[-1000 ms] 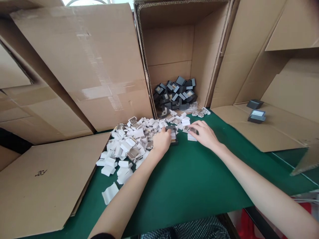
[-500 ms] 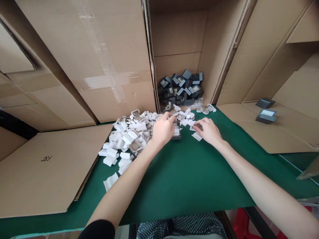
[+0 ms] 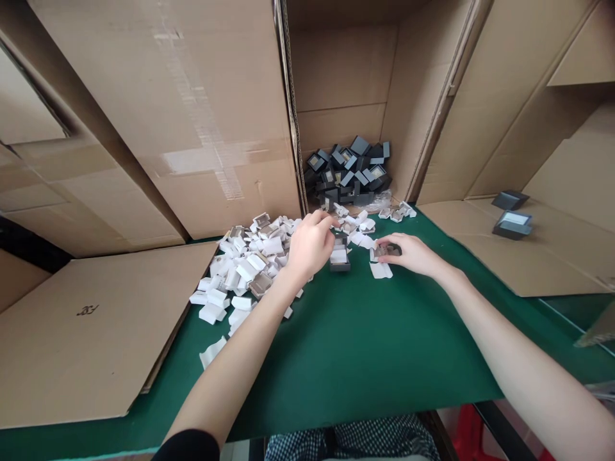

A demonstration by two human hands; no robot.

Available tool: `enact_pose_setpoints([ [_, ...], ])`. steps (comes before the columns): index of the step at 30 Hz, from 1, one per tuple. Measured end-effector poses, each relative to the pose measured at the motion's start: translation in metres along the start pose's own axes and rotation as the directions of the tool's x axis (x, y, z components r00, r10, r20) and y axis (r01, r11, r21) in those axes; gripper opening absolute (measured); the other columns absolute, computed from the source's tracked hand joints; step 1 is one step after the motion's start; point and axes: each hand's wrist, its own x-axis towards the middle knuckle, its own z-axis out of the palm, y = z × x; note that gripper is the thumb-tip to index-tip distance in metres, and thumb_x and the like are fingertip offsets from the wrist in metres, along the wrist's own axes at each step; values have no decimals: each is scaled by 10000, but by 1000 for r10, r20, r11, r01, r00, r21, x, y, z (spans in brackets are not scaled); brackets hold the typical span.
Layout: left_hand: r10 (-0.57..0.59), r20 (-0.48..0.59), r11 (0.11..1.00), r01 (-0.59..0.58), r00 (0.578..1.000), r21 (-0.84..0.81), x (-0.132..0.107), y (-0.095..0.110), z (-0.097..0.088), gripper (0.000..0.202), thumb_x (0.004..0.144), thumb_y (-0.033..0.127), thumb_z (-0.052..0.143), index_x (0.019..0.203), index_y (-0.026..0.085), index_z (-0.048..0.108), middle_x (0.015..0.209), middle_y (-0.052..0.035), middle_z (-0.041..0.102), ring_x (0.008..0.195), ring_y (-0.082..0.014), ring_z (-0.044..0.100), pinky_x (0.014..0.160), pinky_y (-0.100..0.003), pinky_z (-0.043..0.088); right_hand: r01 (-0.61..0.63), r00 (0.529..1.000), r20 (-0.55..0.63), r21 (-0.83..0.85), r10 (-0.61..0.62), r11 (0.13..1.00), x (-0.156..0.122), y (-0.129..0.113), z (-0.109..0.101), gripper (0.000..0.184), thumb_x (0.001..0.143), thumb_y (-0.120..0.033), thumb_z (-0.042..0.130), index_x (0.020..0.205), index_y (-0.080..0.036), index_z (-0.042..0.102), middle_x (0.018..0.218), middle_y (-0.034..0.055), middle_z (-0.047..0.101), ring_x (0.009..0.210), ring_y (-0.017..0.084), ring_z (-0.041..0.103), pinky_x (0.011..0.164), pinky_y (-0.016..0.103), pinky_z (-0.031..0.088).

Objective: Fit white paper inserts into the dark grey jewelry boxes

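Observation:
A small dark grey box (image 3: pixel 339 258) with a white insert stands on the green table (image 3: pixel 365 346). My left hand (image 3: pixel 310 244) curls beside it, fingers bent over the edge of a heap of white folded inserts (image 3: pixel 245 269), touching the box's left side. My right hand (image 3: pixel 408 252) lies just right of the box, fingers pinched on a small grey-and-white piece (image 3: pixel 387 250). A loose white insert (image 3: pixel 381 270) lies under that hand's fingertips.
A tipped cardboard carton (image 3: pixel 346 96) behind the hands holds a pile of dark grey boxes (image 3: pixel 348 171). Two more grey boxes (image 3: pixel 512 214) sit on a cardboard flap at right. Flat cardboard (image 3: pixel 91 326) covers the table's left; large cartons wall the back.
My left hand has lifted off the grey box and opened slightly, uncovering its white insert. My right hand has slid right, pinching a small piece. The camera view tilted up earlier.

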Motion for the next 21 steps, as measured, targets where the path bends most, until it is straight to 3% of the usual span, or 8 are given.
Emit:
enact_pose_setpoints([
  [5,30,41,999,-29,999,-16,-1,0,3,304,841,88,384,965,193,641,1067,-37,624,976,-179,559,862,-312,463,75,983,-161,-55,-83,996,-4,-13,1,360,801,-431,642,1112,-252,620,1056,57,583,939,226,590,792,348,471],
  [8,63,92,997,-59,994,-48,-1,3,6,310,852,92,387,990,192,646,1064,-42,635,992,-184,556,895,-329,457,182,952,-237,-75,-195,980,-10,-28,1,348,834,-409,617,1149,-262,600,1083,66,572,956,228,592,787,340,482],
  [15,130,219,939,-49,967,-340,-6,18,17,317,894,259,480,1180,158,574,1149,-79,635,1080,-204,563,972,-373,455,430,808,-381,-142,-451,891,-20,-56,4,353,859,-302,614,1203,-252,554,1086,73,579,1018,226,580,868,353,482],
  [18,149,254,867,-3,956,-498,-10,22,23,523,848,305,572,1329,151,437,1313,-124,528,1171,-216,525,929,-349,498,489,743,-441,-155,-503,858,-23,-61,3,351,852,-239,620,1197,-253,555,1083,72,580,1007,217,588,858,343,488],
  [21,198,273,809,1,942,-588,-13,24,28,725,764,195,647,1409,166,317,1365,-140,458,1156,-210,528,832,-306,533,512,693,-499,-166,-520,843,-25,-64,1,357,829,-222,650,1176,-253,567,1079,70,586,990,221,595,871,354,487],
])
